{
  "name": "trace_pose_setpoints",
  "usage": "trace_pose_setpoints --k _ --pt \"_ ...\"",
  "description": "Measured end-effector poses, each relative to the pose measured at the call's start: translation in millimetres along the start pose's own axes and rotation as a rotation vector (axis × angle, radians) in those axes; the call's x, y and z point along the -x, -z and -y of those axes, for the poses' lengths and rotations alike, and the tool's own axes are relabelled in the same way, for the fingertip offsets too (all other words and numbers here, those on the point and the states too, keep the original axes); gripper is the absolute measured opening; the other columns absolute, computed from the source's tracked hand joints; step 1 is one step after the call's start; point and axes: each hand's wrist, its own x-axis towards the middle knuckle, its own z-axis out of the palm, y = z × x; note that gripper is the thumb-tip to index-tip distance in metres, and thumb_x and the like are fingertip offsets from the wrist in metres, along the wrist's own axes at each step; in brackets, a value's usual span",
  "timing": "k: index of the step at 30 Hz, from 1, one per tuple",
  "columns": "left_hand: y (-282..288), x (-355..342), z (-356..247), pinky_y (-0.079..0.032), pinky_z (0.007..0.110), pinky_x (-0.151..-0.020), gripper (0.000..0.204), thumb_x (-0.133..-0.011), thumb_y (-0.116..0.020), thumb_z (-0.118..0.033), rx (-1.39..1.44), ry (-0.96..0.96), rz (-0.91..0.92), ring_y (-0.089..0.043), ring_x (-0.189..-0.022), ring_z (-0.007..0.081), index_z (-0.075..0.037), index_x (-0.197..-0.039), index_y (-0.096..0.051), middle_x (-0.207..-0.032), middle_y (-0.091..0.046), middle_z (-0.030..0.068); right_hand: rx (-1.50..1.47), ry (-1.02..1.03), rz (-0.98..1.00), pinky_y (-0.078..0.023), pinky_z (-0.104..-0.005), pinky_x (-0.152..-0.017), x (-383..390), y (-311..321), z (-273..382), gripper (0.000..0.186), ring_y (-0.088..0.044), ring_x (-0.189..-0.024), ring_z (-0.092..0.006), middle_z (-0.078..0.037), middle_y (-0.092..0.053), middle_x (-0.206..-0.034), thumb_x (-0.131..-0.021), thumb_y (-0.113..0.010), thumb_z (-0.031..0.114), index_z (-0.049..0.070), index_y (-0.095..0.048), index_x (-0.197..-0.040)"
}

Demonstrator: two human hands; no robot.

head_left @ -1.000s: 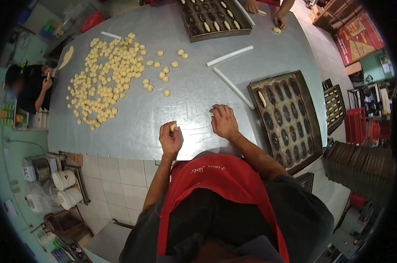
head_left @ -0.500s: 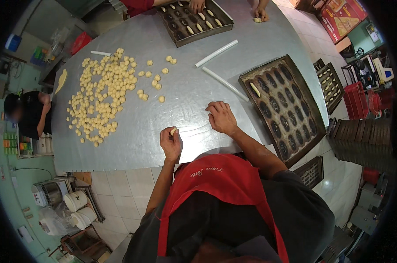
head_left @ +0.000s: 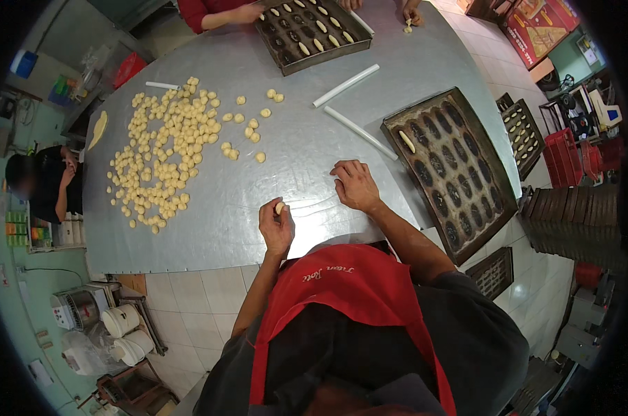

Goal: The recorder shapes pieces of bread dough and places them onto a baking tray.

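My left hand [head_left: 277,227] is closed, its thumb and fingers pinching a small pale dough ball [head_left: 280,207] just above the metal table. My right hand [head_left: 357,186] rests on the tabletop to its right, slightly curved, with thumb and fingers apart and nothing visible in it. Many round dough balls [head_left: 165,149] lie in a wide heap to the left, with several strays toward the middle. Beyond my right hand is a dark baking tray [head_left: 452,173] with oval hollows. One dough stick [head_left: 407,142] lies in its upper left hollow.
Two white rods [head_left: 360,132] [head_left: 346,85] lie between me and a second tray [head_left: 326,62] partly filled with dough sticks. Across the table, a red-sleeved arm [head_left: 224,17] reaches to that tray; another person's hand [head_left: 412,15] handles dough. A person in black stands at left.
The red-sleeved person's hand has drawn back to the far tray's left edge. Another hand now shows at that tray's far side. My hands stay in nearly the same places.
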Motion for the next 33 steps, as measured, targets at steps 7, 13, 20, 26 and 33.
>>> trace_pose_setpoints --k 7,13,20,26,33 --pt "-0.9 -0.1 8.3 -0.058 0.032 -0.076 0.025 -0.102 -0.072 -0.013 -0.049 -0.073 0.010 -0.067 -0.090 0.0192 0.001 -0.122 -0.070 -0.116 -0.066 0.0145 0.017 -0.019 0.019 -0.042 -0.0471 -0.110 -1.9 2.1 3.0 0.029 -0.055 -0.128 -0.0286 -0.007 -0.062 -0.131 -0.094 -0.067 0.014 0.011 -0.068 -0.122" --pt "-3.4 2.0 12.9 -0.059 0.032 -0.073 0.025 -0.103 -0.071 -0.013 -0.008 -0.054 0.014 -0.068 -0.090 0.0184 0.002 -0.123 -0.070 -0.120 -0.065 0.0153 0.020 -0.038 0.051 -0.041 -0.0468 -0.111 -2.9 3.2 3.1 0.029 -0.054 -0.130 -0.0280 -0.007 -0.061 -0.131 -0.094 -0.066 0.016 0.012 -0.067 -0.123" --pt "-3.4 1.6 11.8 -0.058 0.036 -0.079 0.024 -0.101 -0.071 -0.011 -0.055 -0.051 0.022 -0.068 -0.096 0.0254 0.000 -0.123 -0.071 -0.118 -0.067 0.0167 0.011 -0.061 0.051 -0.041 -0.0477 -0.110 -3.3 1.5 2.2 0.031 -0.055 -0.130 -0.0288 -0.006 -0.063 -0.131 -0.093 -0.066 0.013 0.013 -0.069 -0.123" --pt "-1.5 0.0 -0.2 -0.058 0.040 -0.079 0.026 -0.099 -0.071 -0.009 -0.013 0.043 0.013 -0.068 -0.099 0.0306 -0.001 -0.124 -0.071 -0.115 -0.069 0.0186 0.011 -0.068 0.067 -0.041 -0.0479 -0.111 -3.6 2.3 3.2 0.031 -0.055 -0.129 -0.0294 -0.006 -0.063 -0.131 -0.093 -0.066 0.013 0.013 -0.069 -0.123" --pt "-2.7 2.2 11.0 -0.057 0.032 -0.072 0.025 -0.100 -0.073 -0.011 -0.052 -0.043 0.016 -0.067 -0.089 0.0199 -0.001 -0.123 -0.071 -0.115 -0.066 0.0159 0.000 -0.038 0.041 -0.041 -0.0477 -0.111 -3.8 1.8 3.2 0.029 -0.055 -0.128 -0.0295 -0.006 -0.063 -0.131 -0.094 -0.067 0.013 0.012 -0.069 -0.123"
